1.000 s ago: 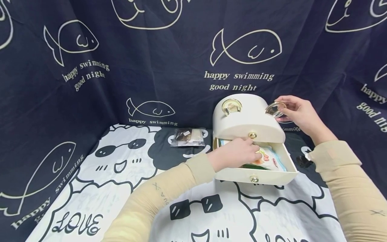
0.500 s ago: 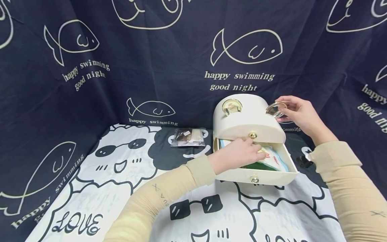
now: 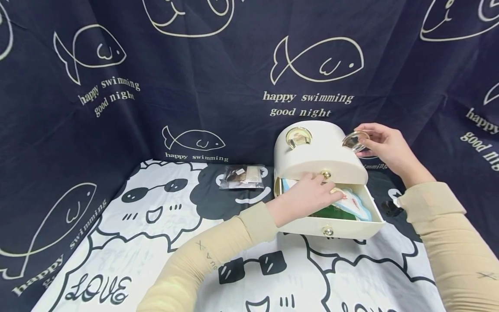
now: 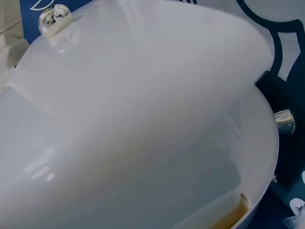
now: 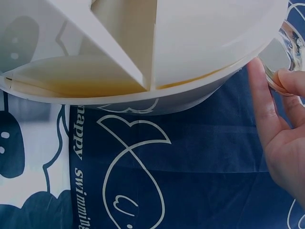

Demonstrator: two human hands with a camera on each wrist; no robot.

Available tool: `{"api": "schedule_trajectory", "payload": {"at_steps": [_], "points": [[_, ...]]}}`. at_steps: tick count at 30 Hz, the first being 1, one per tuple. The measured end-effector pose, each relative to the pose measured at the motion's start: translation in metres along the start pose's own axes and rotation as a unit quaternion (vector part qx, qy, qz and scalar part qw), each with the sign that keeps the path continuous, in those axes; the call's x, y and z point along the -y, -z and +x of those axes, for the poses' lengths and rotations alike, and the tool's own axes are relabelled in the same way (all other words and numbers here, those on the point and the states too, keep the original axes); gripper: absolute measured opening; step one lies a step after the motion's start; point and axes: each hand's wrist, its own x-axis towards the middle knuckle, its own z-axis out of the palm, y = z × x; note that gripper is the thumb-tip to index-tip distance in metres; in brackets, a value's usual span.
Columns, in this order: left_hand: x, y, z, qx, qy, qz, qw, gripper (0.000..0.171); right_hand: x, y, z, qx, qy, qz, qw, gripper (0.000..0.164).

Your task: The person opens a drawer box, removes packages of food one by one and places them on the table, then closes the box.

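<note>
A white rounded drawer box [image 3: 321,159] stands at centre right in the head view. Its lower drawer [image 3: 308,227] is pulled out. My left hand [image 3: 304,197] reaches into that drawer and holds a white packet with a blue edge [image 3: 355,207]; the fingertips are partly hidden. The packet lies tilted over a green one [image 3: 336,213]. With my right hand [image 3: 383,142] I pinch the shiny gold disc [image 3: 351,141] on the box's right side, also seen beside the thumb in the right wrist view. The left wrist view shows the box's white top [image 4: 143,86], without the hand.
Left of the box lies a clear plastic bag [image 3: 242,177] with brown and pale contents. A second gold disc [image 3: 299,137] sits on the box top. Gold knobs mark the upper drawer and the lower one. A small black object [image 3: 391,208] is at the right. Dark fish-print cloth hangs behind.
In the drawer the white-and-blue packet has tilted under my left hand, and more of the green one shows below it. My right hand stays on the gold disc.
</note>
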Motion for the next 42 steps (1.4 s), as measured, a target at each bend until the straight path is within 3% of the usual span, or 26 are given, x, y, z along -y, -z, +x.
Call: {"api": "schedule_trajectory", "payload": {"at_steps": [9,15,25,28,34,42], "points": [[0.000,0.001,0.000,0.020,0.020,-0.010,0.9996,0.030,0.003,0.000,0.001,0.001,0.002,0.008,1.000,0.031],[0.001,0.003,-0.001,0.011,0.034,-0.017,0.9992,0.033,0.004,-0.001,0.001,0.002,0.003,0.001,1.000,0.032],[0.000,0.027,-0.005,0.008,0.055,-0.032,0.9980,0.034,0.006,-0.001,0.002,-0.001,0.001,-0.015,1.000,0.031],[0.000,0.037,-0.009,-0.007,0.054,-0.034,0.9980,0.034,0.006,0.000,0.001,-0.002,0.002,-0.010,1.000,0.029],[0.000,0.053,-0.018,-0.072,0.047,-0.020,0.9961,0.031,0.005,0.000,0.001,-0.006,0.002,0.002,1.000,0.030],[0.000,0.062,-0.030,-0.147,0.040,0.001,0.9883,0.028,0.001,-0.001,0.000,-0.012,-0.012,-0.017,1.000,0.029]]}}
